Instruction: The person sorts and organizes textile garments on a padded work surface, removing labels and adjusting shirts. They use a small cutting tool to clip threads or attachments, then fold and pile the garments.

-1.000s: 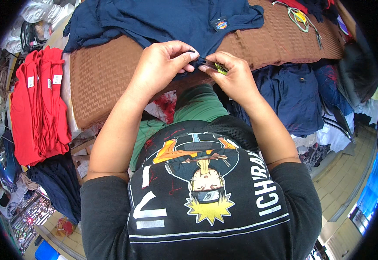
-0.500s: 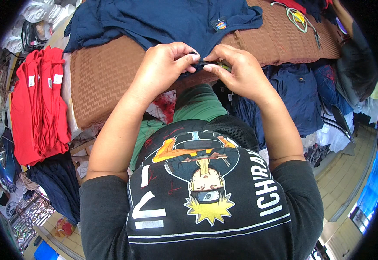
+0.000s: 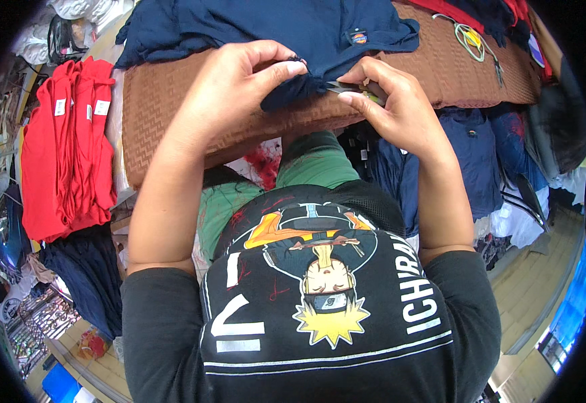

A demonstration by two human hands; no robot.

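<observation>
A navy garment with a small label lies over the far side of a brown padded surface. My left hand pinches a small dark bit at the garment's near edge; its exact shape is hidden by the fingers. Just right of it, my right hand holds thread snips, dark blades pointing left towards the cloth. A yellow-green part of the snips shows under the fingers. The blades are close to the garment, and I cannot tell whether they touch it.
The brown padded surface spans the front. Red garments with white tags hang at left. Coiled pale cord lies at far right. Navy clothes hang below the right edge. My green-clothed legs are under the near edge.
My hands have moved apart: the right one, with the snips, has shifted right, and the left has risen slightly away. More of the snips' blades now shows. The view has also shifted a little.
</observation>
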